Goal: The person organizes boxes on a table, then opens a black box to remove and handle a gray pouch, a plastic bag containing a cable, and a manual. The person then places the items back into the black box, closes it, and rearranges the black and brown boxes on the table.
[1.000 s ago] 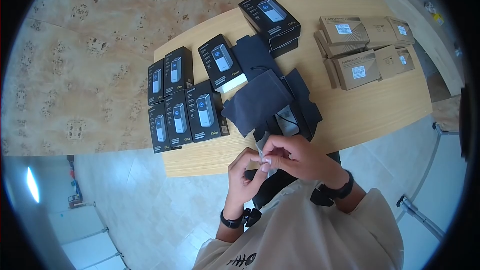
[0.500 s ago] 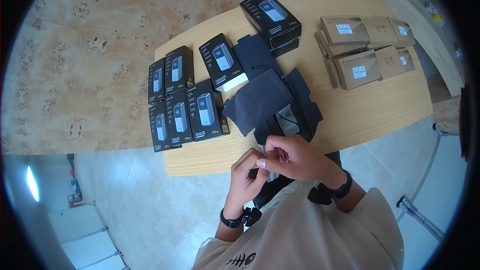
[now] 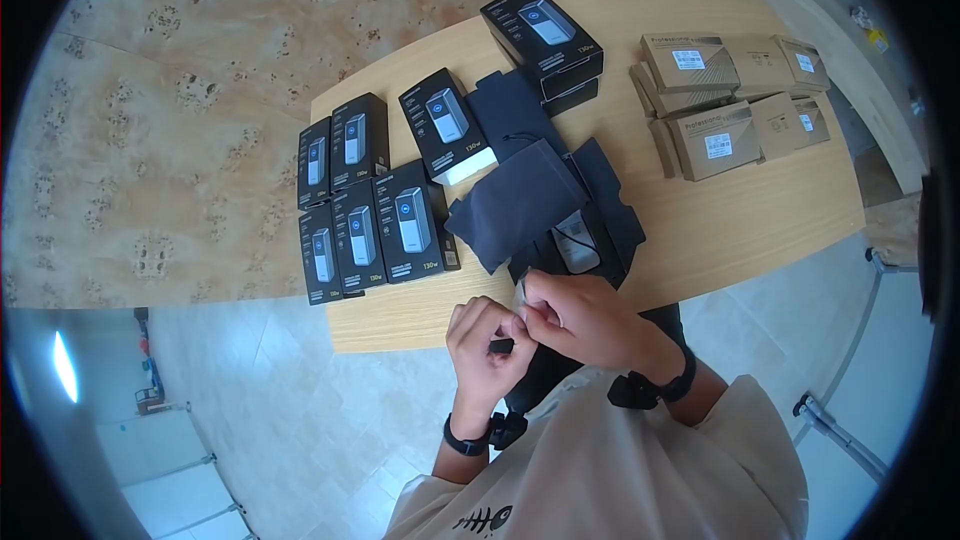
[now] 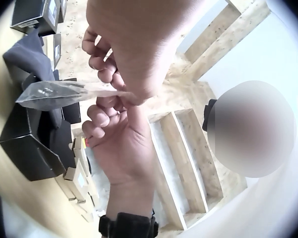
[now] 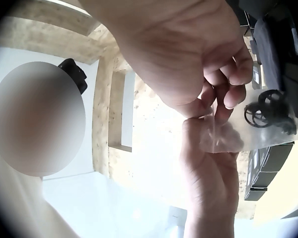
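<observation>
A small clear plastic bag (image 5: 268,136) holds a coiled black cord (image 5: 287,124). My left hand (image 3: 483,345) and my right hand (image 3: 590,318) meet at its end, just off the table's near edge. Fingers and thumb of each hand pinch the bag there. In the left wrist view, the bag's body sticks out from the fingertips over an open black box (image 4: 32,153). Mostly hidden by the hands in the head view, the bag shows as a pale sliver. Beyond them, a dark cloth pouch (image 3: 520,205) lies across the open box, where a silvery item (image 3: 577,243) shows.
Several black boxes printed with a silver device (image 3: 410,220) stand to the left on the wooden table (image 3: 690,240). Another stack of black boxes (image 3: 545,35) is at the back. Brown cardboard boxes (image 3: 715,140) are piled on the right.
The fingers have shifted along the bag's end, and the right thumb has drawn back from over the left fingers. The left hand has moved slightly left. Boxes and pouch stay put.
</observation>
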`<state>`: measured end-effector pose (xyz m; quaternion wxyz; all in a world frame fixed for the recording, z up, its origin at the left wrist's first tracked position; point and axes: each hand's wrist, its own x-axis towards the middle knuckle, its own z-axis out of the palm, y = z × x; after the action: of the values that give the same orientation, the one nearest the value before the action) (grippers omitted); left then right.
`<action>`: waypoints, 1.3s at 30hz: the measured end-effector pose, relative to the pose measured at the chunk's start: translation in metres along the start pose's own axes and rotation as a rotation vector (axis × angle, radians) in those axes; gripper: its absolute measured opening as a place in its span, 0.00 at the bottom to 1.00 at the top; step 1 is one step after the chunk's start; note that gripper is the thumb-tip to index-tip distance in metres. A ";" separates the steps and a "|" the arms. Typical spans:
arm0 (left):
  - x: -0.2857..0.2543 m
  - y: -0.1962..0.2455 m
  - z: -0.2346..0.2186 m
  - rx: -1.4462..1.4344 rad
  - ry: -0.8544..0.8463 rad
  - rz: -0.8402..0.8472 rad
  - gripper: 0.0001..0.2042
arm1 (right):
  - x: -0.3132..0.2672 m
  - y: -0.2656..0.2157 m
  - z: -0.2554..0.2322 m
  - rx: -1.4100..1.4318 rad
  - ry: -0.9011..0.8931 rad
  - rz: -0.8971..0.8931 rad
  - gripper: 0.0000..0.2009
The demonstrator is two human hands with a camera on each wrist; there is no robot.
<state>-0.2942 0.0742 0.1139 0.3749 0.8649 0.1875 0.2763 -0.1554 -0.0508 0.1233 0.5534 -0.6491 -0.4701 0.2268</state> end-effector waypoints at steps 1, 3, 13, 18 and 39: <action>0.000 -0.001 0.000 0.053 0.029 0.025 0.08 | -0.001 0.001 0.000 -0.073 0.028 0.012 0.12; 0.002 -0.007 -0.006 0.117 0.070 0.007 0.08 | -0.001 0.001 -0.002 -0.147 0.054 0.024 0.12; 0.012 0.002 -0.023 0.190 0.046 0.086 0.08 | 0.002 -0.004 -0.008 -0.305 0.202 -0.069 0.12; 0.010 0.009 -0.019 0.181 -0.009 0.106 0.06 | 0.003 -0.009 -0.010 -0.376 0.135 -0.188 0.07; 0.001 0.025 0.003 0.143 -0.128 0.232 0.07 | -0.017 0.002 -0.001 -0.520 -0.113 0.041 0.07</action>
<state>-0.2881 0.0569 0.1311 0.2888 0.9212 0.0810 0.2478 -0.1617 -0.0656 0.1182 0.3361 -0.7652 -0.5296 0.1453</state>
